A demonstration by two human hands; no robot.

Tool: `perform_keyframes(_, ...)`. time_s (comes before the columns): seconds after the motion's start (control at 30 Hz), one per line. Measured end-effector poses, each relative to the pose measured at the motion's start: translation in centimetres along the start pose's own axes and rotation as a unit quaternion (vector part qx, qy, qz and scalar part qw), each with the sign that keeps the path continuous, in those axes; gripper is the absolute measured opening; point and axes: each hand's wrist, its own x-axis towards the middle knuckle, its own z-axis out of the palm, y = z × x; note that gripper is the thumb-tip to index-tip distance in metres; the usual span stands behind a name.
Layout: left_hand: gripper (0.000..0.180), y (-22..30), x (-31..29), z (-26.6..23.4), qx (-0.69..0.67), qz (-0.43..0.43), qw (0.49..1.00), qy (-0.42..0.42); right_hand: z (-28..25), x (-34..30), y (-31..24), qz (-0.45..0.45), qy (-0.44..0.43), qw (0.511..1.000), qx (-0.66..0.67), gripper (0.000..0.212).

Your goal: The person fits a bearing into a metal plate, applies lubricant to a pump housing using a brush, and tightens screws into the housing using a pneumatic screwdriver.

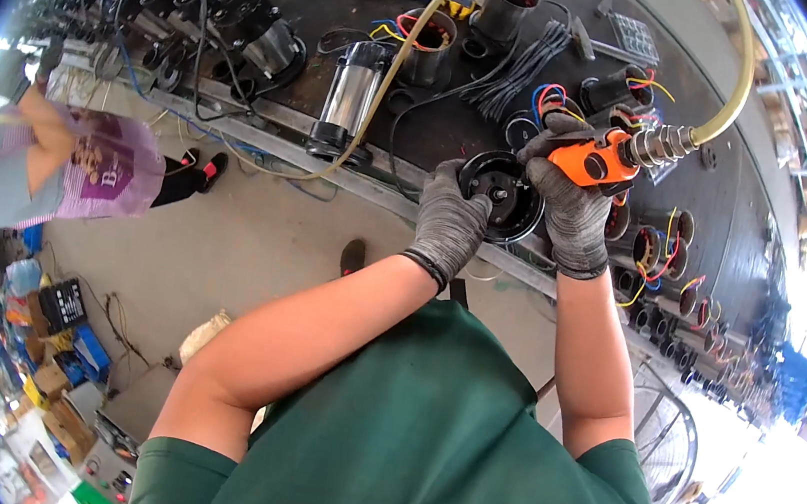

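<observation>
My gloved left hand (451,220) is closed on the rim of a black round housing (502,202) at the workbench's near edge. The housing's open side faces up, with a small bright stud at its centre. Just right of it, my gloved right hand (574,218) is wrapped round an orange air tool (588,161). A metal coupling (660,145) joins the tool to a yellowish hose (735,96). The tool's front end is hidden by my fingers, so I cannot tell whether it touches the housing.
A shiny steel pump cylinder (353,90) stands left of my hands. Dark motor tubes (428,49) with coloured wires stand behind and along the right. A coiled black cable (531,71) and a hammer (583,37) lie farther back. Another person (62,160) is at the left.
</observation>
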Motion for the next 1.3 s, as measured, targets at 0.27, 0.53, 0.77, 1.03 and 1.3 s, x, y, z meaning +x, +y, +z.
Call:
perform_keyframes(0.27,0.043,-1.4,-1.0,1.4,-0.094,0.045,0.991,0.08,1.0,1.0,0.1,-0.044,-0.06,0.991,0.112,0.056)
perform_keyframes(0.53,0.04,-1.4,-1.3,2.3,-0.108,0.044,0.983,0.139,1.9,1.7,1.5,-0.008,-0.114,0.979,0.171,0.055)
perform_keyframes(0.77,0.04,-1.1,-1.4,2.3,-0.14,0.035,0.982,0.123,1.6,1.8,2.0,0.018,-0.123,0.982,0.145,0.056)
perform_keyframes(1.03,0.039,0.4,-2.1,1.5,-0.114,0.019,0.988,0.105,-0.5,4.8,1.2,0.064,-0.36,0.921,0.135,0.059)
perform_keyframes(1.3,0.036,-0.8,-1.5,2.3,-0.127,0.031,0.983,0.127,2.9,2.6,-0.8,0.088,-0.188,0.977,0.045,0.045)
